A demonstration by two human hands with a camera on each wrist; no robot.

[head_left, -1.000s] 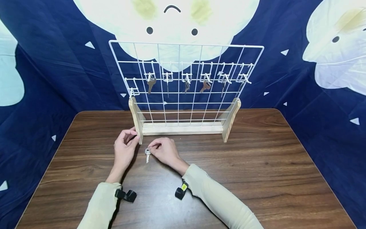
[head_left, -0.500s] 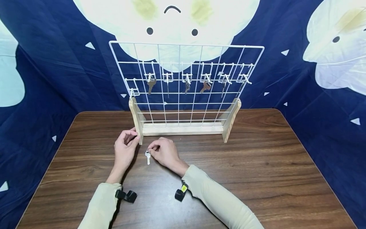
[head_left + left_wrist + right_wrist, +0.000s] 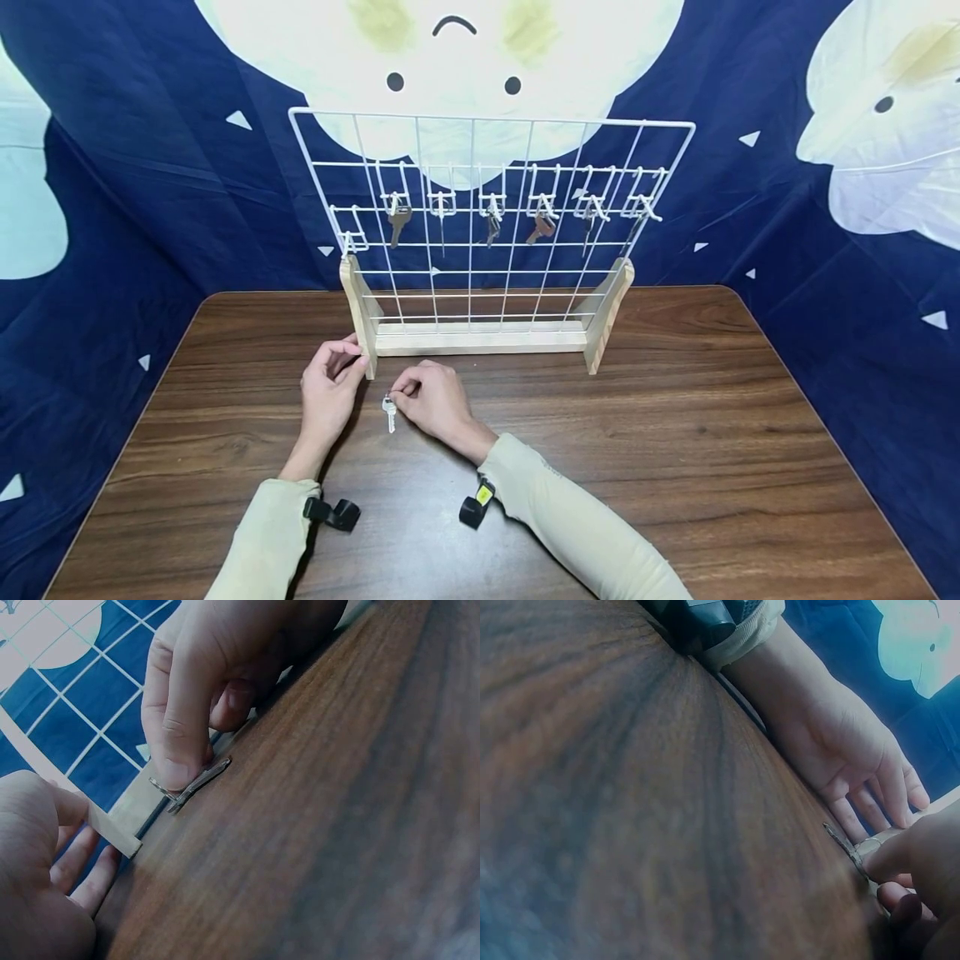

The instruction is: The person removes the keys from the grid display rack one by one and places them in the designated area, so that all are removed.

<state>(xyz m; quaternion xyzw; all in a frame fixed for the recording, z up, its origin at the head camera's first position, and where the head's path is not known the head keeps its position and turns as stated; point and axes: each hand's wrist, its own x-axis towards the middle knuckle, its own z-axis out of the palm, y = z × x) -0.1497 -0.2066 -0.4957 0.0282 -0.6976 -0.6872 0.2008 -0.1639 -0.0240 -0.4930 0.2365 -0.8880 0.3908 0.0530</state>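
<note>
In the head view my right hand (image 3: 435, 404) pinches the small ring of a silver key (image 3: 391, 415) between thumb and forefinger, low over the table. The ring (image 3: 159, 787) shows beside the thumb in the left wrist view, with the key's blade (image 3: 210, 775) pointing away along the tabletop. My left hand (image 3: 327, 392) grips the front end of the left wooden leg (image 3: 358, 304) of a white wire grid rack (image 3: 469, 271). Its thumb is in front and some fingers are behind the leg. In the right wrist view the key (image 3: 841, 841) lies close to the wood surface.
Several keys, such as a brass-coloured key (image 3: 399, 225) and a copper-coloured key (image 3: 542, 227), hang from white hooks on the grid. A lower white hook (image 3: 351, 237) at the left bears no visible key. Dark blue cloth (image 3: 150, 208) surrounds the brown table (image 3: 675, 433).
The key has swung slightly to hang lower and a little to the right at my right fingertips. Both hands have stayed nearly still.
</note>
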